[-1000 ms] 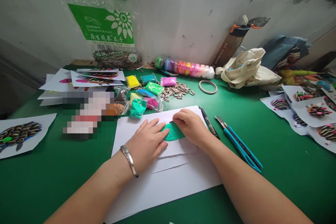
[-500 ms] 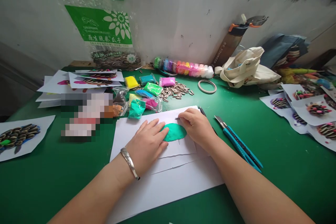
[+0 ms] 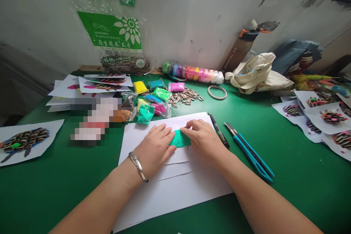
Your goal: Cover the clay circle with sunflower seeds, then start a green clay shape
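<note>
A flattened oval of green modelling clay [image 3: 179,139] lies on white paper [image 3: 164,204], with short drawn lines under its lower edge. My left hand [image 3: 157,143] rests flat on the sheet, fingers spread, its fingertips at the clay's left side. From the right, my right hand [image 3: 204,137] reaches over the clay with thumb and fingers pinched together at its upper edge. Whatever sits in that pinch is hidden, and this hand covers the clay's right end.
Sunflower seeds [image 3: 186,96] lie loose behind the paper, beside several clay packets [image 3: 161,94]. A black pen [image 3: 218,131] and a blue utility knife [image 3: 249,151] are on the right. A tape ring [image 3: 217,92] lies farther back. Seed pictures [image 3: 26,142] flank the work area.
My right hand has shifted from the clay's upper right onto its upper edge, covering more of it. The small dark seed-like piece between its fingers no longer shows. My left hand stays in place.
</note>
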A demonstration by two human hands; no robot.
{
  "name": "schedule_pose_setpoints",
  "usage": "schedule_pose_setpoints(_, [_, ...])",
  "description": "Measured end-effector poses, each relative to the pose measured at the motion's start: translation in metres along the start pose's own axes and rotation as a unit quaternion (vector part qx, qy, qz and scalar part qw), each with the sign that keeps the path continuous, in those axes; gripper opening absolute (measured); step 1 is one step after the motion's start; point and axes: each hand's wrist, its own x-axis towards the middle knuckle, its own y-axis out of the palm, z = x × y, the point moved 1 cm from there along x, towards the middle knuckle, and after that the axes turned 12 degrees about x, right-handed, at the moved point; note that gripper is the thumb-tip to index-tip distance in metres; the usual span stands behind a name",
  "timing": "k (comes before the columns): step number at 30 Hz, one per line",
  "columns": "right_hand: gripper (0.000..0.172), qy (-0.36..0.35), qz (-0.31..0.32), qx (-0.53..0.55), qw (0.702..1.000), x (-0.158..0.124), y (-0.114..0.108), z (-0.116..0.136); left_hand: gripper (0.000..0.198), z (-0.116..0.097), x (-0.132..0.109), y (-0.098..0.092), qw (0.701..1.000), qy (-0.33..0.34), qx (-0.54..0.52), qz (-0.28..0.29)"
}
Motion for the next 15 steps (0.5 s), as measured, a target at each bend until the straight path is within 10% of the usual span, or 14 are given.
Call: schedule_pose_setpoints(15, [0.046,-0.060,0.040,-0.037,0.997,-0.004,-0.011,0.023,0.038,0.015,0.000,0.004,0.998,-0.004,-0.006,-0.055])
